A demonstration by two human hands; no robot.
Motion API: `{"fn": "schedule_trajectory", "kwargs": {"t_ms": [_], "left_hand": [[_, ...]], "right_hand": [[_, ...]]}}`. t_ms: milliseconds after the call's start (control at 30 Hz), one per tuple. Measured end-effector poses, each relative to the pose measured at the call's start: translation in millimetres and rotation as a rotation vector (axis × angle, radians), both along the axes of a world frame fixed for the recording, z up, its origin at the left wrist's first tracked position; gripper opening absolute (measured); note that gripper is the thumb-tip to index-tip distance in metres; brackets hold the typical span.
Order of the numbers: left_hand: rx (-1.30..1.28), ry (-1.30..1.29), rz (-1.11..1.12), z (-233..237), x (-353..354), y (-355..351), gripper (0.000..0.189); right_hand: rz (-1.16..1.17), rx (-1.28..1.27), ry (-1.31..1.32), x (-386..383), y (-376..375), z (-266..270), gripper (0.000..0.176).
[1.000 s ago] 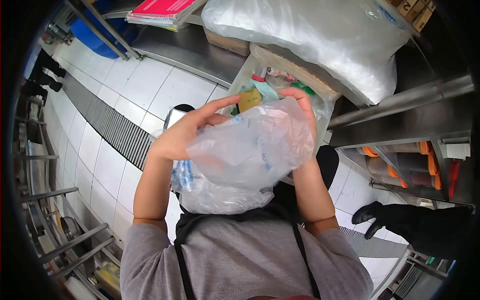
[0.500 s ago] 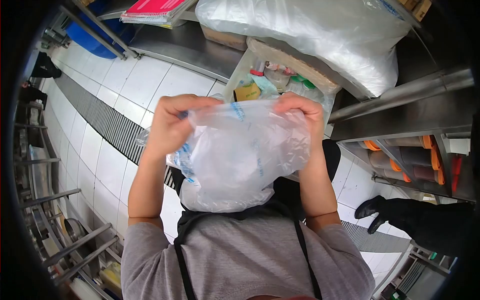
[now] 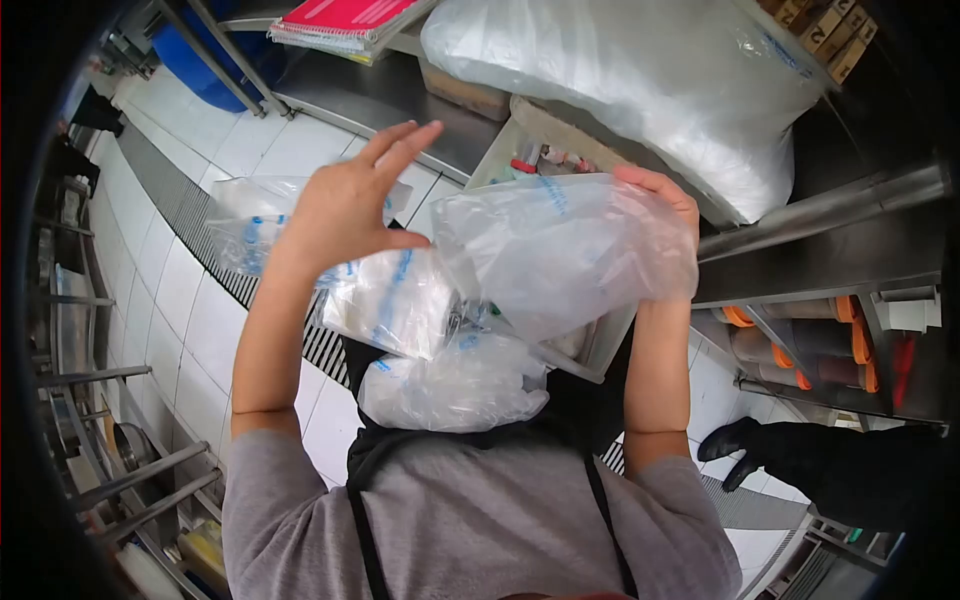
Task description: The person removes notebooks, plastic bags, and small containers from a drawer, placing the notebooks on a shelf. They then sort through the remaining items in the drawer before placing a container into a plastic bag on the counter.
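Note:
My right hand [image 3: 665, 195] grips the right edge of a clear plastic bag [image 3: 565, 250] with blue print, partly hidden behind its film. The bag hangs spread out over a plastic bin [image 3: 590, 365]. Raised to the left of it, my left hand [image 3: 350, 205] has its fingers apart and holds nothing. Below that hand, a flat stack of clear bags [image 3: 390, 305] with blue print lies on my lap. Nearer my body is a crumpled clear bag [image 3: 450, 385]. Further printed plastic [image 3: 245, 240] sticks out left of my left wrist.
A large bulging plastic sack [image 3: 640, 80] lies on the steel shelf ahead, with spiral notebooks [image 3: 345, 25] to its left. Orange-lidded containers [image 3: 790, 345] fill a rack on the right. A person's black boot [image 3: 735, 440] stands at right. Metal racks [image 3: 130, 480] line the left.
My left hand has let go of the bag and moved slightly left, fingers opening. My right hand has carried the bag to the right, uncovering the stack on my lap.

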State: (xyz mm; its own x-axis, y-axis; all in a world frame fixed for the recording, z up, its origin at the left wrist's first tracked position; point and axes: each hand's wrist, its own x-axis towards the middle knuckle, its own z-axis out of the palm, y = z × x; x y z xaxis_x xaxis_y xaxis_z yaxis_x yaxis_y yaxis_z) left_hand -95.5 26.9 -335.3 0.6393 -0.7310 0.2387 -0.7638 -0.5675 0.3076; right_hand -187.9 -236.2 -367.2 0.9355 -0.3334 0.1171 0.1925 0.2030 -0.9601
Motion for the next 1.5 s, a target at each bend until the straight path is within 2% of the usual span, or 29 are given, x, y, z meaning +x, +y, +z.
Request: {"fn": "schedule_trajectory", "kwargs": {"t_ms": [33, 67, 167, 233, 300, 333, 367, 433, 467, 533, 567, 633, 667, 733, 767, 833, 867, 900, 967, 1033, 1133, 1200, 1233, 1300, 1333, 1367, 1400, 1433, 1500], "left_hand": [[0.08, 0.003, 0.051, 1, -2, -3, 0.083], [-0.015, -0.084, -0.021, -2, -6, -5, 0.083], [-0.052, -0.258, -0.158, 4, -24, -11, 0.083], [0.021, -0.237, -0.185, 15, -29, -12, 0.084], [-0.129, 0.208, -0.449, 21, -22, -9, 0.086], [-0.24, 0.337, -0.547, 17, -13, -6, 0.086], [-0.239, 0.335, -0.547, 15, -11, -5, 0.086], [-0.062, 0.153, -0.183, 12, -10, -3, 0.088], [-0.062, 0.153, -0.183, 8, -14, -7, 0.088], [-0.061, -0.126, -0.117, -2, -24, -20, 0.079], [-0.063, -0.126, -0.116, -7, -26, -24, 0.079], [-0.085, -0.394, -0.167, -19, -28, -31, 0.054], [-0.086, -0.395, -0.167, -24, -27, -30, 0.054], [-0.331, -0.341, -0.264, -30, -23, -29, 0.028], [-0.332, -0.337, -0.268, -29, -22, -29, 0.028], [-0.562, 0.201, -0.129, -26, -20, -28, 0.017], [-0.609, 0.428, -0.111, -25, -17, -26, 0.019], [-0.608, 0.432, -0.112, -30, -14, -24, 0.019], [-0.847, 0.82, -0.108, -43, -4, -21, 0.017], [-0.869, 0.904, -0.166, -46, 3, -18, 0.016], [-0.83, 1.024, -0.112, -40, 2, -22, 0.01], [-0.792, 1.047, -0.014, -32, -5, -24, 0.003], [-0.789, 1.067, 0.003, -33, -6, -26, 0.003], [-0.738, 0.623, 0.018, -38, -4, -29, 0.008], [-0.73, 0.639, 0.04, -36, -4, -30, 0.008], [-0.677, 0.463, 0.019, -31, -4, -32, 0.008], [-0.624, 0.282, -0.007, -25, -3, -31, 0.009], [-0.619, 0.288, 0.002, -17, -3, -28, 0.009], [-0.311, 0.016, 0.187, -6, -3, -18, 0.021]], "right_hand": [[-0.043, 0.049, 0.078, 1, -5, 3, 0.019], [-0.034, 0.091, 0.074, 2, -8, 1, 0.019], [-0.019, 0.021, 0.114, 3, -10, -4, 0.021], [-0.002, 0.038, 0.097, 3, -11, -6, 0.023], [0.005, -0.02, 0.112, 3, -14, -4, 0.022], [0.005, -0.022, 0.108, 4, -16, -3, 0.022], [-0.008, 0.01, 0.149, 4, -18, -1, 0.021], [-0.022, 0.043, 0.192, 3, -18, 0, 0.022], [0.001, 0.055, 0.171, 3, -17, 1, 0.022], [0.024, 0.064, 0.149, 4, -16, 1, 0.022], [0.026, 0.062, 0.171, 5, -14, 1, 0.022], [0.027, 0.06, 0.193, 5, -13, -2, 0.022], [0.045, 0.082, 0.171, 5, -14, -5, 0.021], [0.055, 0.102, 0.145, 3, -15, -7, 0.019], [0.036, 0.088, 0.13, 0, -13, -8, 0.018], [0.014, 0.074, 0.116, -3, -16, -13, 0.017], [0.116, 0.089, -0.035, -3, -21, -18, 0.015], [0.218, 0.105, -0.188, -3, -23, -21, 0.014], [0.256, 0.103, -0.184, -4, -24, -20, 0.013], [0.289, 0.101, -0.181, -5, -21, -16, 0.012], [0.301, 0.087, -0.183, -6, -22, -12, 0.012], [0.355, 0.015, -0.121, -9, -22, -6, 0.024], [0.359, 0.028, -0.099, -12, -16, -3, 0.024], [0.274, 0.612, -0.113, -13, 12, 14, 0.038], [0.301, 0.651, -0.068, -14, 12, -5, 0.047], [0.303, 0.667, -0.054, -14, 15, -13, 0.047], [0.281, 0.473, 0.067, -12, 16, -19, 0.043], [0.257, 0.275, 0.186, -10, 16, -26, 0.04], [0.244, 0.318, 0.175, -9, -3, -41, 0.035]]}}
